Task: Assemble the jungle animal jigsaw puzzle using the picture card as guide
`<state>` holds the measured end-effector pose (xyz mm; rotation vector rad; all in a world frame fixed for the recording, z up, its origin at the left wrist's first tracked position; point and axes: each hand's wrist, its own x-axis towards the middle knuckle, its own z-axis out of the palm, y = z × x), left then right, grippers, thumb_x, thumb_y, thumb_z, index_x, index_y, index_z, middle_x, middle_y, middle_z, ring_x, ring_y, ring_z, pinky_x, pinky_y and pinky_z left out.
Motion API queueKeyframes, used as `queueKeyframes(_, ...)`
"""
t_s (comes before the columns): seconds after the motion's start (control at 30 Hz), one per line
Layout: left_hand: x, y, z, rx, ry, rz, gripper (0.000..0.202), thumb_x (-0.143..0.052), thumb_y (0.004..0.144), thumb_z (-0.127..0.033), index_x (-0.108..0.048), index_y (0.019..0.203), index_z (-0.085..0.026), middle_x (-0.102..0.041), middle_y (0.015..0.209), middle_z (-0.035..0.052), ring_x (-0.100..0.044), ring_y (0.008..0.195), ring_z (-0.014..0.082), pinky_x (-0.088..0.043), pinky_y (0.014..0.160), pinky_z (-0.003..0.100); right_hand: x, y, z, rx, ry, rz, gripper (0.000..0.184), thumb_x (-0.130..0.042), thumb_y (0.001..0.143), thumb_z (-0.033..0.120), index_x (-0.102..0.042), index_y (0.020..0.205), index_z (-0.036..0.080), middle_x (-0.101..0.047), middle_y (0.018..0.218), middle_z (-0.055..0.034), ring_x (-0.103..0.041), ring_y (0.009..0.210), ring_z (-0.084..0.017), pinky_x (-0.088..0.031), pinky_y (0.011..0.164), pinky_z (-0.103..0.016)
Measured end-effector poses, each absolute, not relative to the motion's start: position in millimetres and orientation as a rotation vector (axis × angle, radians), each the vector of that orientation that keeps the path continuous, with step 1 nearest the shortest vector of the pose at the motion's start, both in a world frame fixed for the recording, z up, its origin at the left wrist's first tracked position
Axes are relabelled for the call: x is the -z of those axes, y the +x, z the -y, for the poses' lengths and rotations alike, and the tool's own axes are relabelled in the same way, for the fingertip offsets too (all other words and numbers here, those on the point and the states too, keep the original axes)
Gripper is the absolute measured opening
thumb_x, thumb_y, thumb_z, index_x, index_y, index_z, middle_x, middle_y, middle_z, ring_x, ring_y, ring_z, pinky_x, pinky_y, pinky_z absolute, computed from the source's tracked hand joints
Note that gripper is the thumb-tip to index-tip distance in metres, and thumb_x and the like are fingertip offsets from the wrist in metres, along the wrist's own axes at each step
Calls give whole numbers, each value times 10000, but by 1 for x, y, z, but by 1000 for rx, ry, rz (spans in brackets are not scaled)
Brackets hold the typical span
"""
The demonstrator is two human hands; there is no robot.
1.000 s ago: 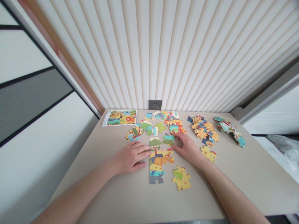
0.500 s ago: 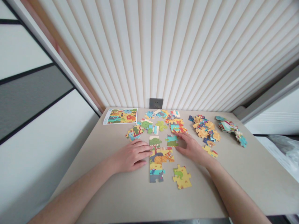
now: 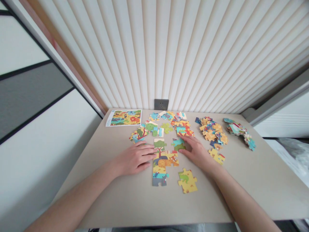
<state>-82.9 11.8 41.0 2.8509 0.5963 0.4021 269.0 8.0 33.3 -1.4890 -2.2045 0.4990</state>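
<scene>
Leopard jigsaw section (image 3: 159, 161) partly joined; many jigsaw pieces (image 3: 167, 128) unjoined; left hand (image 3: 137, 158) spread at section's edge; right hand (image 3: 196, 154), thumb and fingers parted, touches blue-green piece (image 3: 177, 144).

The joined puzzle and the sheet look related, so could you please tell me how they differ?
The joined puzzle is several interlocked pieces with an uneven outline; the sheet is one rectangle. The sheet includes a lion; the joined puzzle shows none. The joined puzzle lies by the left hand, the sheet at the far left corner of the table. Both lie on the table and show colourful animals.
</scene>
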Motion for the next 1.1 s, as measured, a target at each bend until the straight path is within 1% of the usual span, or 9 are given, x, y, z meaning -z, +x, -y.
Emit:
queueKeyframes(0.13,-41,-83,-12,-409,2850,-584,466,-546,1028,-260,-529,1494,-258,-618,1476,73,-519,1416,255,-337,1218,498,-42,274,-9,-603,-1457,2137,555,-626,952,287,-529,1498,309,-629,1407,-87,-636,1243,-273,-513,1074,-466)
queueKeyframes(0.23,-41,-83,-12,-430,2844,-584,473,-554,1022,-254,-531,1495,-264,-631,1461,73,-536,1400,252,-347,1218,494,-44,277,-8,-550,-1478,2116,513,-596,951,281,-560,1462,282,-652,1336,-95,-676,1156,-264,-549,1018,-442)
queueKeyframes(0.33,-41,-83,-12,-444,2842,-593,494,-560,1016,-246,-520,1508,-275,-642,1447,77,-551,1386,252,-351,1219,498,-41,274,-5,-419,-1521,2138,475,-621,957,368,-594,1419,264,-672,1271,-109,-660,1169,-299,-532,1032,-479)
queueKeyframes(0.43,-41,-82,-12,-445,2847,-588,482,-556,1018,-252,-531,1499,-272,-650,1434,85,-554,1381,259,-361,1210,503,-37,267,-2,-258,-1579,2164,562,-677,928,505,-581,1431,274,-660,1298,-123,-619,1213,-351,-496,1056,-548)
queueKeyframes(0.5,-41,-82,-12,-440,2849,-587,466,-549,1023,-254,-541,1488,-263,-651,1432,88,-548,1385,262,-363,1206,505,-34,264,-2,-209,-1600,2182,583,-686,919,526,-579,1432,271,-655,1322,-125,-607,1225,-364,-482,1065,-568)
queueKeyframes(0.63,-42,-82,-12,-440,2854,-597,442,-551,1021,-245,-563,1463,-252,-652,1428,91,-551,1371,268,-378,1194,514,-30,268,-6,-273,-1566,2219,531,-655,936,414,-577,1436,253,-663,1339,-121,-602,1250,-348,-473,1087,-565)
queueKeyframes(0.87,-44,-82,-11,-456,2850,-631,428,-617,988,-254,-602,1415,-243,-667,1383,106,-582,1313,274,-407,1178,512,-46,282,-5,-355,-1432,2356,716,-655,903,297,-426,1579,256,-573,1467,-146,-551,1353,-355,-459,1133,-552)
queueKeyframes(1.0,-45,-81,-10,-447,2858,-647,362,-614,1000,-267,-630,1358,-222,-677,1361,101,-581,1309,275,-404,1170,496,-69,273,19,-611,-1226,2460,810,-659,910,236,-304,1637,291,-570,1471,-121,-528,1387,-312,-443,1171,-501)
queueKeyframes(1.1,-45,-81,-10,-435,2854,-637,322,-599,1011,-276,-642,1324,-210,-666,1381,104,-568,1321,283,-398,1168,500,-83,258,39,-864,-979,2573,839,-645,896,160,-292,1642,307,-603,1433,-96,-527,1387,-276,-446,1171,-454)
